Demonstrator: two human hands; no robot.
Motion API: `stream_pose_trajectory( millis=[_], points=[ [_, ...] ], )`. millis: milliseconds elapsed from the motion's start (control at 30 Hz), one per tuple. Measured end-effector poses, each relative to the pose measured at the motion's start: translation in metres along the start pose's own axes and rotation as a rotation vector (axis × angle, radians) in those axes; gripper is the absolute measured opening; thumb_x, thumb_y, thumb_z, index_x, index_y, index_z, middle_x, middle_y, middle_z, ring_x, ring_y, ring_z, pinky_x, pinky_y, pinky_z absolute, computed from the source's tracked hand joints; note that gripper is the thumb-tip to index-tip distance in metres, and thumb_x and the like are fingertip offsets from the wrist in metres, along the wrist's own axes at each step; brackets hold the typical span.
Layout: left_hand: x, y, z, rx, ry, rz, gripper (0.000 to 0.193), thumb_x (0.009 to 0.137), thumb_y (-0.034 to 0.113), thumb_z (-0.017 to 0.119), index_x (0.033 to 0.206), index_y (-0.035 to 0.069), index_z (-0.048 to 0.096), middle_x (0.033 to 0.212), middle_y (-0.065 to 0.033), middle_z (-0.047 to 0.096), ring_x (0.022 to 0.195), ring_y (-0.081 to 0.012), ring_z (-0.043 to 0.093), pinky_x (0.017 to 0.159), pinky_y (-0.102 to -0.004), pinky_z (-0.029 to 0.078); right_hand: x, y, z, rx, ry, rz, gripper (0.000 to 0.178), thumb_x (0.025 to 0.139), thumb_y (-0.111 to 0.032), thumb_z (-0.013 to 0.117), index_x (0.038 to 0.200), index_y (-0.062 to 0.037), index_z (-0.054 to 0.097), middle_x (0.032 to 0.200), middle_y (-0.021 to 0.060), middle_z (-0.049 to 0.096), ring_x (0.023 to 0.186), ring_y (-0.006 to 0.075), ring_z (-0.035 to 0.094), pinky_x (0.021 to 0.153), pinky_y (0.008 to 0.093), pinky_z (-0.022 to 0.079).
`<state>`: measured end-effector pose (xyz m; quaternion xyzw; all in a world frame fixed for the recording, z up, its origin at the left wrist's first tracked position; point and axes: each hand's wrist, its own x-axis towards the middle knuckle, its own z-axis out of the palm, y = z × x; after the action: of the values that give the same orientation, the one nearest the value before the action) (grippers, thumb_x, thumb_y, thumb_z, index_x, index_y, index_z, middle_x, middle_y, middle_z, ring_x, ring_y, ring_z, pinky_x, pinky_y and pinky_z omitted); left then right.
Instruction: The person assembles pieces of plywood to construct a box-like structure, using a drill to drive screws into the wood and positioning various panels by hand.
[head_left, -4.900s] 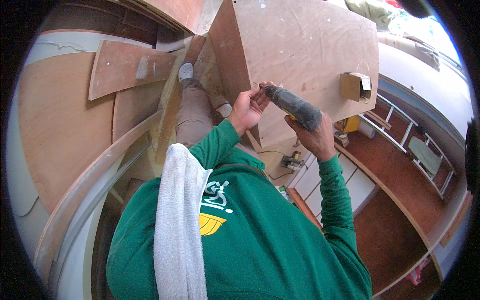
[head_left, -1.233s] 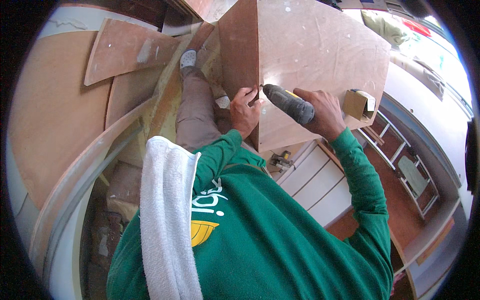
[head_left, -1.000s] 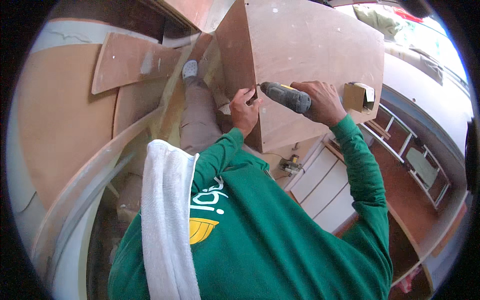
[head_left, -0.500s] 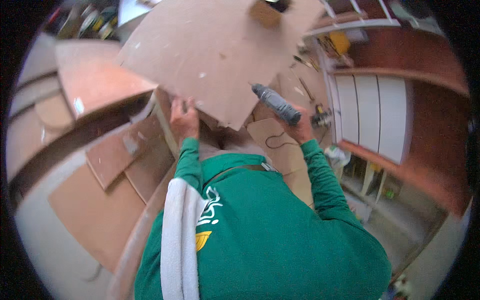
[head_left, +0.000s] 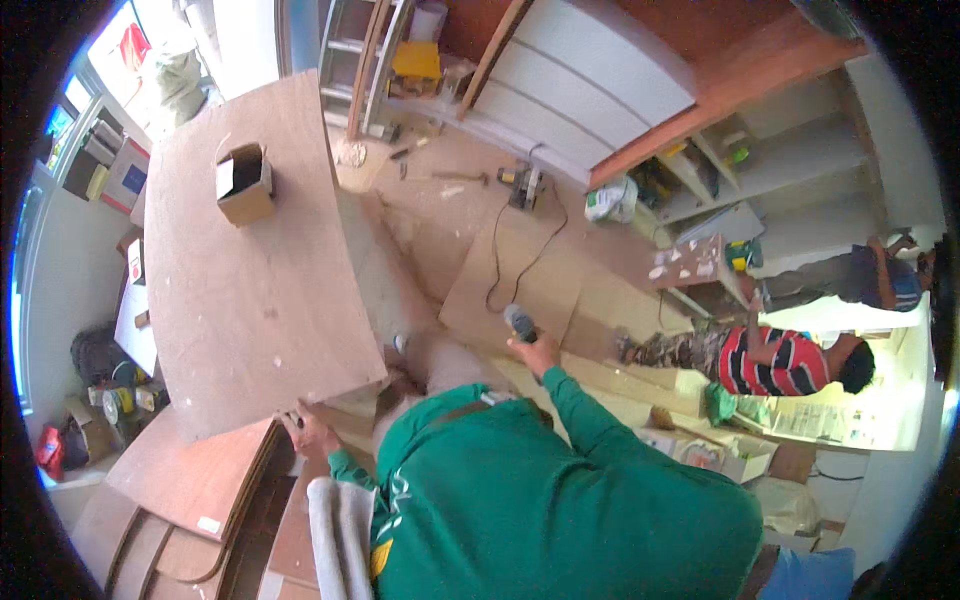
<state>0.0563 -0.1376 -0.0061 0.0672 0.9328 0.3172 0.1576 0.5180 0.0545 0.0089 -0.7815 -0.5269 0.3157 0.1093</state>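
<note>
A: What stands at the left?
B: A large wooden box (head_left: 250, 300) carrying an open carton (head_left: 247, 207).
A: And the left hand (head_left: 314, 434)?
B: It is at the wooden box's near edge; whether its grip holds anything, one cannot tell.
A: Where is the drill (head_left: 519, 321)?
B: Farther right, above the floor (head_left: 425, 212), well apart from the wooden box; the grip of the right hand (head_left: 540, 354) is closed around it.
</note>
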Motion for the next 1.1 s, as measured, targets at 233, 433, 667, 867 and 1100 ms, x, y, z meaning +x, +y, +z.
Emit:
stream_pose_trajectory(
  millis=[233,433,667,867,1100],
  points=[
    [0.009,0.02,0.005,0.396,0.066,-0.068,0.073,0.098,0.066,0.054,0.154,0.02,0.052,0.134,-0.0224,0.069,0.121,-0.0455,0.066,0.101,-0.0573,0.051,0.035,0.016,-0.011,-0.014,0.053,0.094,0.057,0.071,-0.041,0.089,0.11,-0.0013,0.076,0.102,0.0169,0.078,0.095,0.0336,0.073,0.087,0.0447,0.055],
    [0.0,0.074,0.014,0.507,0.092,-0.182,0.072,0.098,0.064,0.055,0.152,0.017,0.056,0.123,-0.0257,0.072,0.114,-0.0466,0.069,0.101,-0.0569,0.051,0.131,-0.025,-0.03,0.092,0.109,0.075,0.054,0.07,-0.039,0.089,0.108,-0.0036,0.076,0.101,0.0169,0.078,0.096,0.0345,0.073,0.088,0.0465,0.054],
    [0.006,0.056,0.045,0.313,0.433,-0.135,0.039,0.093,0.025,0.073,0.123,0.001,0.074,0.109,-0.0194,0.078,0.094,-0.0359,0.076,0.086,-0.0457,0.058,0.301,-0.089,-0.067,0.251,0.056,-0.077,0.049,0.073,-0.022,0.089,0.115,-0.0016,0.074,0.106,0.0135,0.077,0.096,0.0301,0.072,0.089,0.0425,0.054],
    [0.026,0.147,0.097,-0.481,0.348,-0.239,0.038,0.098,0.021,0.07,0.13,-0.001,0.069,0.11,-0.017,0.076,0.092,-0.029,0.075,0.077,-0.0384,0.061,0.42,-0.126,-0.127,0.258,0.023,-0.181,0.055,0.072,-0.029,0.089,0.116,-0.0014,0.072,0.103,0.0159,0.077,0.095,0.035,0.073,0.087,0.0454,0.055],
    [0.102,0.382,0.147,-0.78,-0.015,-0.301,0.08,0.099,0.056,0.066,0.157,0.006,0.043,0.15,-0.0254,0.05,0.12,-0.0365,0.066,0.087,-0.0463,0.064,0.512,-0.175,-0.197,0.339,0.017,-0.291,0.054,0.074,-0.024,0.089,0.119,0.0002,0.071,0.111,0.0167,0.076,0.098,0.0334,0.073,0.089,0.0441,0.055]
  ],
)
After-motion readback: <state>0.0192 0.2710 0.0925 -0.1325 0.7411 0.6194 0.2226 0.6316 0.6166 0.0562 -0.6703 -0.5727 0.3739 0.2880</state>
